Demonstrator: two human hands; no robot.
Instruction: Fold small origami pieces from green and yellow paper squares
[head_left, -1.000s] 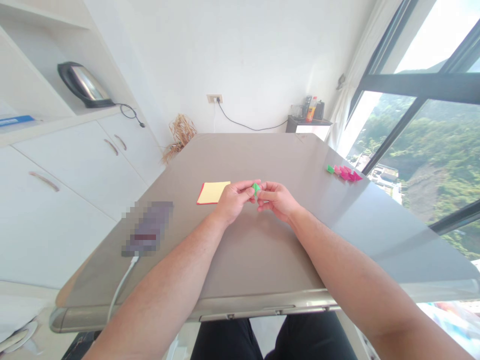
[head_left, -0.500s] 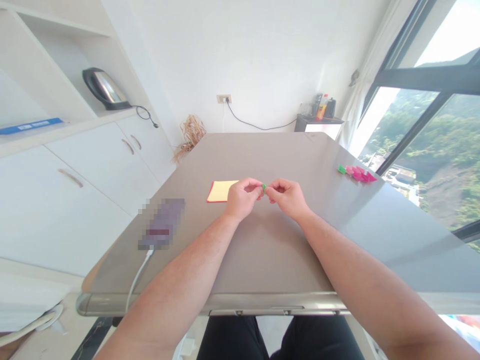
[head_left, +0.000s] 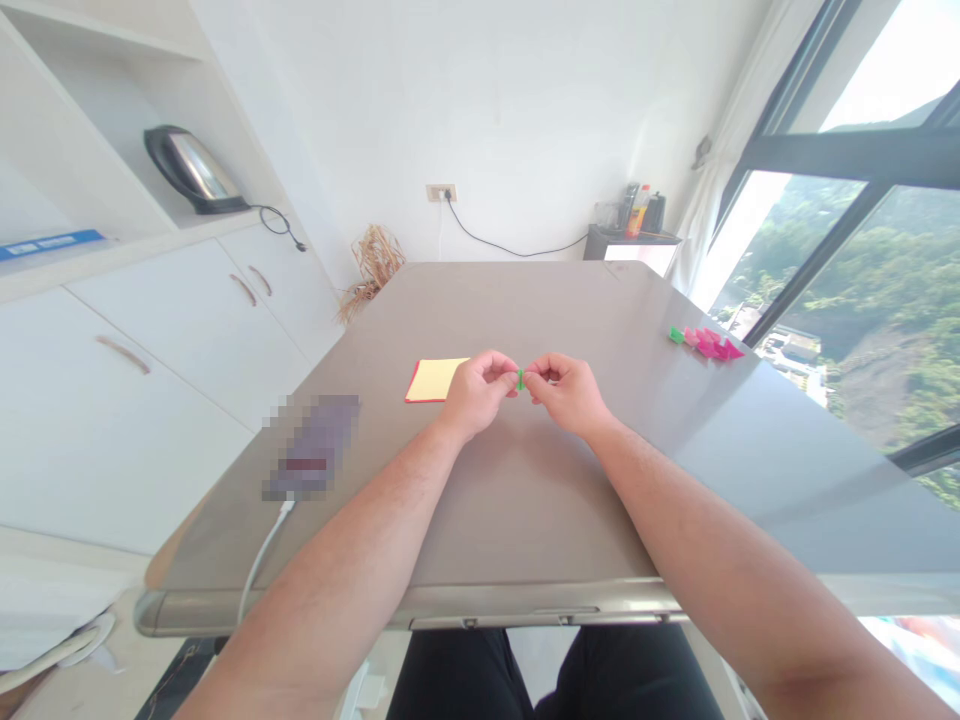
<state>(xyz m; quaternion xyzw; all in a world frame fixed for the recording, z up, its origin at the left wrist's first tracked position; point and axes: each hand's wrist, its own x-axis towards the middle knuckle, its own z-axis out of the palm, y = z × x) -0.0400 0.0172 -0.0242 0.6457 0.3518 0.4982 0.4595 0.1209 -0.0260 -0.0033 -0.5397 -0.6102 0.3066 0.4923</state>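
Note:
A small folded green paper piece [head_left: 520,379] is pinched between both hands above the middle of the grey table [head_left: 525,480]. My left hand [head_left: 475,392] grips its left side with closed fingers, and my right hand [head_left: 571,392] grips its right side the same way. Only a sliver of the green paper shows between the fingertips. A yellow stack of square paper with a red edge [head_left: 435,379] lies flat just left of my left hand.
A row of folded pink pieces with one green one [head_left: 705,343] sits near the table's right edge. A blurred device [head_left: 313,447] with a white cable lies at the left. White cabinets, a kettle [head_left: 191,171] and a large window surround the table.
The green paper shows less between my fingers than a second ago, as both hands have closed tighter around it. The view shifted slightly.

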